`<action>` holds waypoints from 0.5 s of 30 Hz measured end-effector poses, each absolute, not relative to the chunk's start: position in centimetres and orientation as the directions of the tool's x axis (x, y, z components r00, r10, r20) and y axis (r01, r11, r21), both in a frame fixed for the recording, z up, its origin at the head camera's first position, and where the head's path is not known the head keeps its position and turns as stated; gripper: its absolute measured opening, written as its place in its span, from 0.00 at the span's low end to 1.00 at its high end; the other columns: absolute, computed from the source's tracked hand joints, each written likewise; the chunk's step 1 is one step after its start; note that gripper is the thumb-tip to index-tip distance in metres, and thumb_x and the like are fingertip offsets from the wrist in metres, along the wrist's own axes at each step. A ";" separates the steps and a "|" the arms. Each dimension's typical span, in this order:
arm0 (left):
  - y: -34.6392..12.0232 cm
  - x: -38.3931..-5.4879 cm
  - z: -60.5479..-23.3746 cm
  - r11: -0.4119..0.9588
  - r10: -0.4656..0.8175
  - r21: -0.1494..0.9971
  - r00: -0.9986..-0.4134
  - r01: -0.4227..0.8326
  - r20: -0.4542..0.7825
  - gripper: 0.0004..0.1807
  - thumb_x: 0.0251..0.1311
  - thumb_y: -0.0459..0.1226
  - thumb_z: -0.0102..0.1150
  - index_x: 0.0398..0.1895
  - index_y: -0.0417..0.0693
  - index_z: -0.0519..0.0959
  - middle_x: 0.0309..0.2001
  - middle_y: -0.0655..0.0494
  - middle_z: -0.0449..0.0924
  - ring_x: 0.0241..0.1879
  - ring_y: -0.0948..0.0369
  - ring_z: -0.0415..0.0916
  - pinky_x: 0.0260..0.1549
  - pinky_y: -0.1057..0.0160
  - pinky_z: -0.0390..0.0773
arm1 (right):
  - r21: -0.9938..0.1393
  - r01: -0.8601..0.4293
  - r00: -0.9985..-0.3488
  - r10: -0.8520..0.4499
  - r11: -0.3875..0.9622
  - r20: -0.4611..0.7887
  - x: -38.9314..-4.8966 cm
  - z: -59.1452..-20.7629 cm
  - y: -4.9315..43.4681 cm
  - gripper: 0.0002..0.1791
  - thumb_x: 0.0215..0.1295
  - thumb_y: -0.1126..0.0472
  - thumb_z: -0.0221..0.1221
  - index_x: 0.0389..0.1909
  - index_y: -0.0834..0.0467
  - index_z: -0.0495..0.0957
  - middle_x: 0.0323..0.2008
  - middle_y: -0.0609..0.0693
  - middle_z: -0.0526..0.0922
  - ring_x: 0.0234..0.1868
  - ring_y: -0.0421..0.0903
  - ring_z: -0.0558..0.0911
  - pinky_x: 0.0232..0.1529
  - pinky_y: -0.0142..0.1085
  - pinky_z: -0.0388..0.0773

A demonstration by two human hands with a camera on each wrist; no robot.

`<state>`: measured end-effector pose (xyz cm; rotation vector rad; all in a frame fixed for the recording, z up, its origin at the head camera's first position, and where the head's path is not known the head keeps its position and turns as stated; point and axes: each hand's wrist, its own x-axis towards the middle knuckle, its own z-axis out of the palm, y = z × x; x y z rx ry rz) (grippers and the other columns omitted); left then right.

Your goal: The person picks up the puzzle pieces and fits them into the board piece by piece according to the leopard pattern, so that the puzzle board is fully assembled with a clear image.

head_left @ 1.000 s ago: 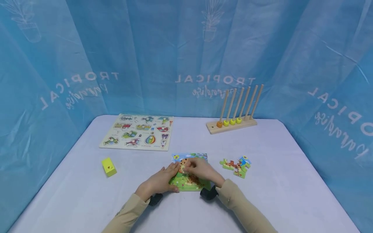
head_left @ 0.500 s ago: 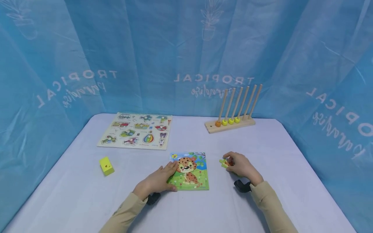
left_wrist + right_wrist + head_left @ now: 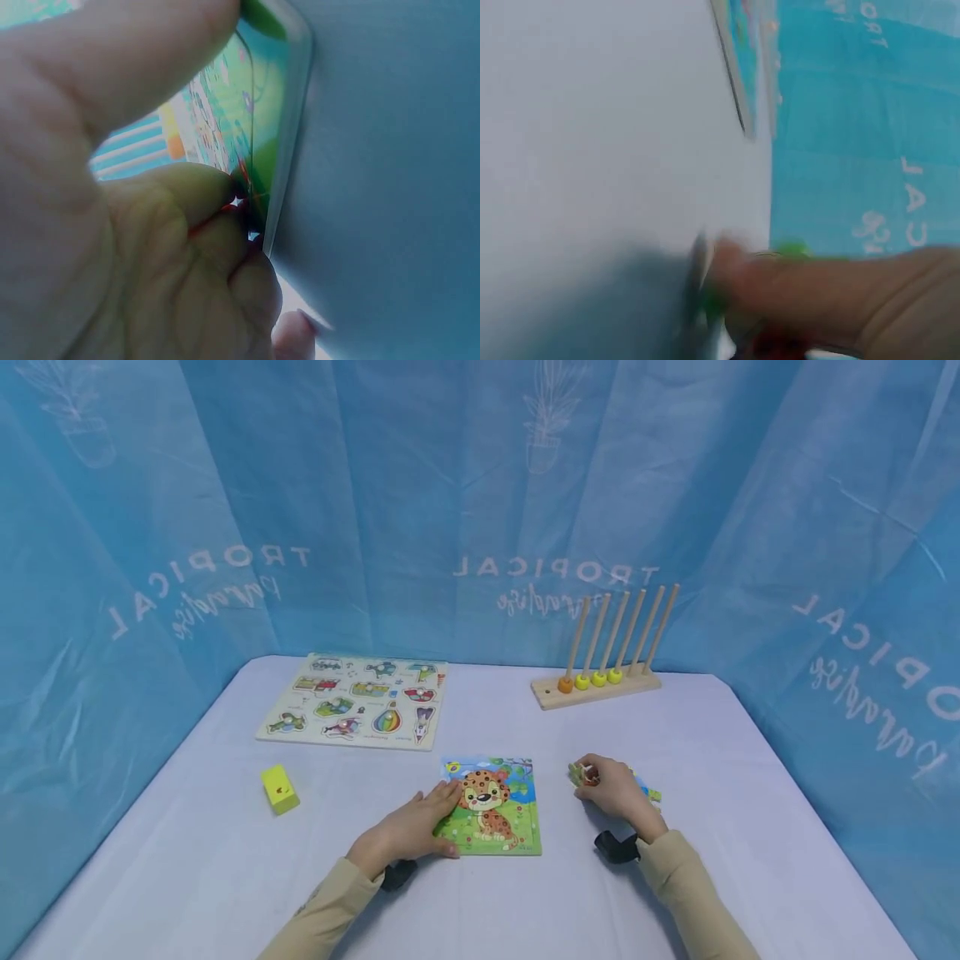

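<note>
Blue curtain [image 3: 480,468]: we see it hang behind everything and along both sides, white lettering across it.
White worktop [image 3: 187,860]: we find it under all the things, its far edge close to the curtain.
Vehicle board [image 3: 367,704]: we see it flat at the far left, with coloured vehicle shapes set in it.
Bead stand [image 3: 597,694]: it stands far right, six rods rising from its wooden base.
Leopard puzzle [image 3: 491,814]: we see it flat, picture up, in the near middle, between the two hands.
Left hand [image 3: 412,829]: its fingers lie extended on the puzzle's left side, the thumb apart from them at the near left corner.
Right hand [image 3: 615,789]: well right of the puzzle, fingers and thumb drawn narrow, pinching a loose piece [image 3: 582,774].
Yellow block [image 3: 281,790]: we see it lying near the vehicle board's near left corner.
Blue-and-green pieces [image 3: 652,795]: partly hidden behind the right hand; we cannot tell how many.
Beads [image 3: 598,679]: one orange, three yellow, low on the rods.
</note>
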<state>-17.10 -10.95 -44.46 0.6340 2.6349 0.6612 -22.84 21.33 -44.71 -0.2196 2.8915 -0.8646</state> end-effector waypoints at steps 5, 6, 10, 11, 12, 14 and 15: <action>-10.8 -17.1 -44.4 0.799 0.492 0.504 -0.839 0.329 -0.231 0.50 0.54 0.48 0.67 0.75 0.40 0.52 0.77 0.44 0.46 0.77 0.47 0.42 0.75 0.43 0.47 | -0.596 -0.214 -0.958 -0.285 0.774 -0.026 -22.6 -44.7 19.2 0.15 0.66 0.62 0.59 0.52 0.61 0.77 0.39 0.54 0.82 0.36 0.46 0.78 0.35 0.38 0.75; -10.8 -17.1 -44.4 0.801 0.490 0.501 -0.840 0.329 -0.232 0.50 0.54 0.47 0.67 0.75 0.40 0.53 0.77 0.45 0.46 0.77 0.47 0.42 0.75 0.43 0.47 | -0.602 -0.260 -0.942 -0.336 0.755 -0.015 -22.4 -44.7 18.8 0.12 0.68 0.63 0.58 0.50 0.60 0.77 0.39 0.54 0.82 0.37 0.46 0.78 0.35 0.39 0.75; -10.7 -17.1 -44.2 0.804 0.489 0.495 -0.841 0.330 -0.234 0.50 0.54 0.47 0.68 0.75 0.40 0.52 0.78 0.45 0.47 0.77 0.48 0.42 0.75 0.44 0.48 | -0.647 -0.392 -0.849 -0.528 0.654 -0.019 -21.5 -44.7 16.8 0.12 0.67 0.64 0.58 0.50 0.56 0.78 0.34 0.50 0.80 0.33 0.42 0.75 0.32 0.35 0.72; -10.7 -17.1 -44.2 0.804 0.490 0.495 -0.840 0.331 -0.234 0.50 0.54 0.47 0.68 0.75 0.40 0.52 0.78 0.45 0.47 0.77 0.48 0.42 0.75 0.44 0.48 | -0.658 -0.405 -0.832 -0.554 0.635 -0.023 -21.3 -44.9 16.3 0.12 0.66 0.64 0.59 0.50 0.56 0.79 0.30 0.49 0.79 0.30 0.41 0.73 0.30 0.33 0.70; -10.7 -17.1 -44.2 0.803 0.490 0.495 -0.840 0.331 -0.234 0.50 0.54 0.47 0.67 0.75 0.40 0.52 0.78 0.45 0.46 0.77 0.48 0.42 0.75 0.44 0.48 | -0.664 -0.416 -0.820 -0.573 0.622 -0.023 -21.1 -45.1 15.8 0.13 0.65 0.63 0.61 0.50 0.55 0.79 0.29 0.47 0.78 0.28 0.40 0.72 0.28 0.31 0.69; -10.7 -17.1 -44.2 0.804 0.490 0.495 -0.839 0.330 -0.237 0.50 0.54 0.47 0.67 0.75 0.40 0.52 0.78 0.45 0.46 0.77 0.48 0.42 0.75 0.44 0.48 | -0.672 -0.424 -0.807 -0.590 0.607 -0.025 -20.8 -45.5 14.9 0.13 0.62 0.62 0.64 0.48 0.54 0.79 0.25 0.44 0.76 0.23 0.38 0.69 0.24 0.29 0.67; -10.7 -17.1 -44.2 0.805 0.489 0.493 -0.839 0.329 -0.239 0.50 0.55 0.47 0.67 0.75 0.40 0.52 0.78 0.45 0.46 0.77 0.48 0.42 0.75 0.44 0.48 | -0.668 -0.432 -0.803 -0.595 0.606 -0.021 -20.7 -45.8 14.5 0.13 0.61 0.61 0.65 0.46 0.53 0.80 0.24 0.44 0.76 0.22 0.37 0.69 0.23 0.28 0.67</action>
